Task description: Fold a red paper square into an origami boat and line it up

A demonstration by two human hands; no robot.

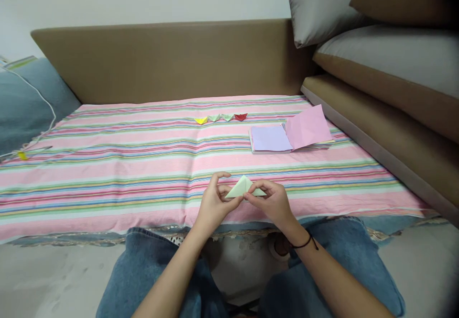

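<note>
Between my hands is a pale green folded paper (237, 190), shaped like a flat triangle with its point facing away from me. My left hand (214, 202) pinches its left side near the lower edge, thumb in front, with the index finger raised off the paper. My right hand (271, 201) grips the right half between thumb and fingers, close to the middle of the bottom edge. Farther back, a row of small folded paper boats lies on the striped cloth: a yellow one (201, 121), two pale green ones (227, 117) and a dark red one (240, 116).
A pad of coloured paper (271, 138) lies open at the right, a pink sheet (308, 126) tilted up. Striped cloth (143, 165) covers the seat before a brown backrest (179, 62). Stacked cushions (390, 64) rise at the right; a white cable (46, 103) trails at the left.
</note>
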